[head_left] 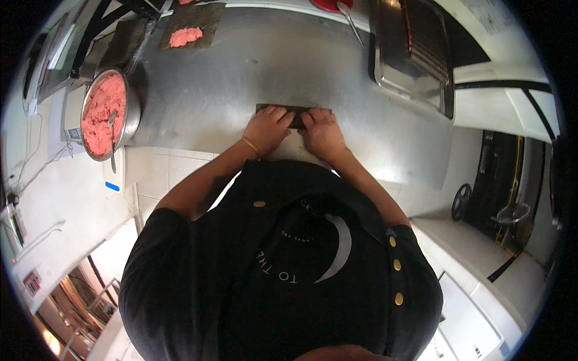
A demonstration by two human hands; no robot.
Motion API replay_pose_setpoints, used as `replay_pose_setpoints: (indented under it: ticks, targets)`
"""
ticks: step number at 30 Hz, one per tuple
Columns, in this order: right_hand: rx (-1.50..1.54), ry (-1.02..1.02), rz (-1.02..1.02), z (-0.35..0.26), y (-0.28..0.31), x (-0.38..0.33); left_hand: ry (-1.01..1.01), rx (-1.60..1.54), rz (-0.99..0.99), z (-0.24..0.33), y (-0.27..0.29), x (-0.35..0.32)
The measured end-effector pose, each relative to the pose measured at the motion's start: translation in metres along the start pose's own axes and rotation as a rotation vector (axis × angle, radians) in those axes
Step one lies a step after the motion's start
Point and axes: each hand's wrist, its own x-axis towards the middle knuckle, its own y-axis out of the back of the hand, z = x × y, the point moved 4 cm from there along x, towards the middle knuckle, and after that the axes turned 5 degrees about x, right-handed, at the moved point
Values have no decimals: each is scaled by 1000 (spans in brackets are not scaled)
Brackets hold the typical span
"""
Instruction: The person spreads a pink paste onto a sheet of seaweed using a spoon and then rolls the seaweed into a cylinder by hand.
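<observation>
At the near edge of the steel table, a dark nori sheet [297, 121], seemingly partly rolled, lies under both hands. My left hand [268, 129] has its fingers curled over the left part of the nori. On the right part, my right hand [322, 133] presses with bent fingers, its thumb close to the left one. Whatever lies inside the nori is hidden. A second nori sheet [208, 24] lies flat at the far left, bearing a lump of pink paste [186, 37].
At the left stands a steel bowl [133, 111] of pink ground mixture [103, 108] with a spoon [112, 141] in it. A metal tray [409, 87] holding dark rolls [428, 30] sits far right. A utensil [350, 24] leans from a red dish [325, 5] at the back.
</observation>
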Motion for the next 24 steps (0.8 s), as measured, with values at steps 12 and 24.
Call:
replay_pose_setpoints:
  ticks: [12, 24]
  targets:
    - [-6, 334, -56, 89, 78, 160, 337, 38, 26, -33, 9, 77]
    - [-240, -144, -228, 199, 98, 332, 527, -123, 244, -46, 34, -4]
